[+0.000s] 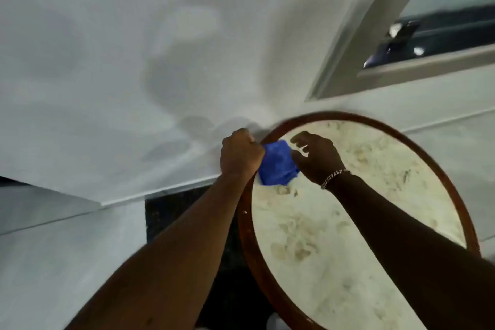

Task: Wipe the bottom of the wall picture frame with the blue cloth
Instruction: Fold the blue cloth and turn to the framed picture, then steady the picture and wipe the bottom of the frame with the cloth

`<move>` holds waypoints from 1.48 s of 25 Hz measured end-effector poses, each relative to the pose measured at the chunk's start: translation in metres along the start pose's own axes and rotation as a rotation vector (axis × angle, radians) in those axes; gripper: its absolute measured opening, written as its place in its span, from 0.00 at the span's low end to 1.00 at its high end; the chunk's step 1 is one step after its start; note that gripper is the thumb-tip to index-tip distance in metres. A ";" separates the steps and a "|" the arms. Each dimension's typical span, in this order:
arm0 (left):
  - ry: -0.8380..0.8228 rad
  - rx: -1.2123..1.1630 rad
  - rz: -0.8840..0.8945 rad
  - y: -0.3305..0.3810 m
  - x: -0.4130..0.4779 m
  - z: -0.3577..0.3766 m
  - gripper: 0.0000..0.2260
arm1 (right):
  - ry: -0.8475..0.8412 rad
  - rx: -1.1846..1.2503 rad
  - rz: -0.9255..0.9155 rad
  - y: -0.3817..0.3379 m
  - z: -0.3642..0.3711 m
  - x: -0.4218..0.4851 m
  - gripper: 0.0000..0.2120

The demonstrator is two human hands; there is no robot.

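A room in a home, it seems. White wall (107, 61), grey-framed picture (375, 35), round marble-topped table (348, 222).

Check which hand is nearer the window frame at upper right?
Right. The right hand sits over the round brown-rimmed frame, below and left of the grey window frame. The left hand, gripping the crumpled blue cloth, is farther left.

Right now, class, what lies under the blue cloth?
Under the blue cloth is the round frame's brown rim and the edge of its pale mottled panel. The left hand grips the cloth; the covered stretch of rim cannot be seen.
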State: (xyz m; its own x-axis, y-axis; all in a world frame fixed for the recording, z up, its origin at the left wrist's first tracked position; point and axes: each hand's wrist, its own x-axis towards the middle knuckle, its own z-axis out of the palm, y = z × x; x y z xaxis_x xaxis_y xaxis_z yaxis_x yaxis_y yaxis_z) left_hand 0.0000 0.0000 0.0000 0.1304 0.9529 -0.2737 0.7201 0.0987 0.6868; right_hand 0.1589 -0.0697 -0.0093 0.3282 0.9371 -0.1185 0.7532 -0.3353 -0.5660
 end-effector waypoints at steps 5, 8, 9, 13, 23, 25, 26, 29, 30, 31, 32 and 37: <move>-0.006 -0.077 -0.272 -0.035 0.025 0.077 0.14 | -0.015 -0.126 0.087 0.054 0.069 0.014 0.20; 0.001 -0.247 -0.411 -0.034 0.028 0.089 0.15 | 0.062 0.147 0.195 0.049 0.082 0.026 0.17; -0.013 -0.358 -0.501 -0.032 0.027 0.088 0.16 | 0.083 0.254 0.257 0.045 0.079 0.030 0.15; -0.116 -0.793 -0.691 -0.013 0.012 0.034 0.10 | 0.109 0.551 0.190 0.007 0.035 0.032 0.17; 0.114 -0.937 0.166 0.201 -0.024 -0.257 0.15 | 0.403 0.648 -0.435 -0.240 -0.237 0.045 0.12; 0.182 -0.930 0.319 0.239 -0.039 -0.310 0.16 | 0.480 0.687 -0.548 -0.286 -0.286 0.039 0.12; 0.222 -0.915 0.409 0.257 -0.048 -0.335 0.16 | 0.513 0.714 -0.599 -0.307 -0.309 0.036 0.12; 0.378 -0.850 0.665 0.306 -0.076 -0.404 0.18 | 0.650 0.770 -0.747 -0.366 -0.367 0.026 0.11; 0.414 -0.819 0.712 0.316 -0.081 -0.415 0.19 | 0.696 0.768 -0.761 -0.376 -0.375 0.025 0.12; 0.451 -0.815 0.777 0.329 -0.091 -0.436 0.19 | 0.744 0.771 -0.809 -0.395 -0.390 0.020 0.12; 0.483 -0.813 0.833 0.340 -0.098 -0.454 0.19 | 0.793 0.758 -0.853 -0.410 -0.401 0.016 0.12; 0.609 -0.713 0.982 0.376 -0.102 -0.512 0.16 | 0.987 0.426 -0.907 -0.463 -0.424 0.013 0.16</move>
State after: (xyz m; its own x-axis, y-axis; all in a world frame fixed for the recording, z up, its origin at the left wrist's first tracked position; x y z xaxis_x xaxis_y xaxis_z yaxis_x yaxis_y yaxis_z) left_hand -0.0914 0.0860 0.6305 -0.0715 0.6719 0.7372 -0.0255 -0.7401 0.6721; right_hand 0.0567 0.0572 0.5973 0.2215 0.2965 0.9290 0.7460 0.5620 -0.3573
